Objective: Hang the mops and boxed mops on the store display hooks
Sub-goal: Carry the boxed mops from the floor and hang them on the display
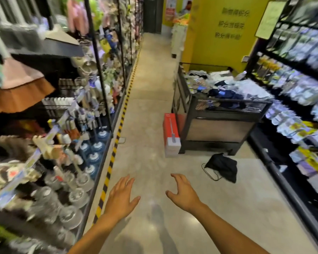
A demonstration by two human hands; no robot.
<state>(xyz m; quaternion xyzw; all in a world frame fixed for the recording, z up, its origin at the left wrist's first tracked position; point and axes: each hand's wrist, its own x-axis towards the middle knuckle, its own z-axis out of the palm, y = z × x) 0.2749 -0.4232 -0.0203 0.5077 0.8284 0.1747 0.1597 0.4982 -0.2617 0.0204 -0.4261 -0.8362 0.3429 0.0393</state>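
Red boxed mop [171, 132] leans on the bin [218, 129] corner, waiting; left hand [120, 195] and right hand [184, 191] hold nothing, grips spread.

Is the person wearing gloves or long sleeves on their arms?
No. The left hand and the right hand are bare: no gloves, rings or watch show. Both forearms are bare too, with no sleeve in view.

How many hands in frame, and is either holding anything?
2. The left hand is low centre and the right hand is just right of it. Both are open and empty, above the aisle floor.
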